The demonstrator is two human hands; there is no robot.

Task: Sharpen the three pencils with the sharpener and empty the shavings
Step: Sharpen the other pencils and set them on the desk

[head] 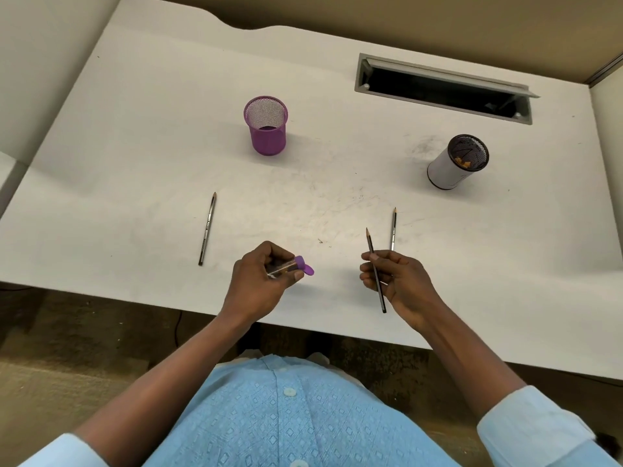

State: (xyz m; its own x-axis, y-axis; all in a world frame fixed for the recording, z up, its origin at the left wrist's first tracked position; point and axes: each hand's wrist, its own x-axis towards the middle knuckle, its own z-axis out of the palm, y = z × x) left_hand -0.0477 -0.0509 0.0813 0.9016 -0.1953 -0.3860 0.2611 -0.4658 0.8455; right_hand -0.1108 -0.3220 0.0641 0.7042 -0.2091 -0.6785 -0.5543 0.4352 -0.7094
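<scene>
My left hand (pixel 259 281) grips a small sharpener (pixel 290 265) with a clear body and a purple cap end pointing right, held just above the desk's near edge. My right hand (pixel 397 281) holds a dark pencil (pixel 371 246) with its tip up and away from me. A second pencil (pixel 393 229) lies on the desk just behind my right hand, partly hidden by it. A third pencil (pixel 207 229) lies to the left of my left hand, tip pointing away.
A purple mesh cup (pixel 266 129) stands at the middle back of the white desk (pixel 135 163). A white cylindrical bin (pixel 453 166) with shavings inside stands at the right. A grey cable slot (pixel 441 87) is open at the back right.
</scene>
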